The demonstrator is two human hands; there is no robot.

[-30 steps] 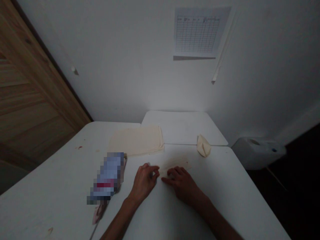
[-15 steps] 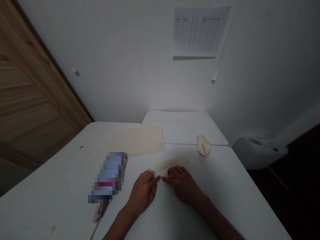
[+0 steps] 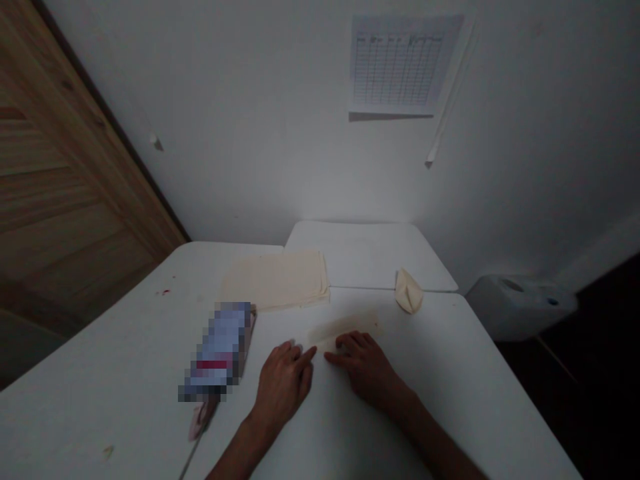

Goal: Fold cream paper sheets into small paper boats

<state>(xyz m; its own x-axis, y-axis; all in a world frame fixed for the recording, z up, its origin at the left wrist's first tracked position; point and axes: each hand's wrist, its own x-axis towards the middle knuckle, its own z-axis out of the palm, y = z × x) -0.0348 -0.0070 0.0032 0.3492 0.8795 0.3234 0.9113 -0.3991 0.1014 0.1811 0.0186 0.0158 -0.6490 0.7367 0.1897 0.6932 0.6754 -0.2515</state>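
My left hand lies flat on the white table, fingers stretched toward a long, thin cream strip that looks like folded dough or cloth. My right hand rests beside it with fingers spread, its fingertips on the strip's near edge. The two hands almost touch at the index fingers. Neither hand holds anything.
A stack of flat cream sheets lies farther back on the left. A small folded cream piece sits at the right. A blurred-out flat object lies left of my left hand. A white wall and a wooden door stand behind.
My left hand has slid back toward me and its fingers have flattened out. The strip now looks narrower and more neatly folded. My right hand has barely moved.
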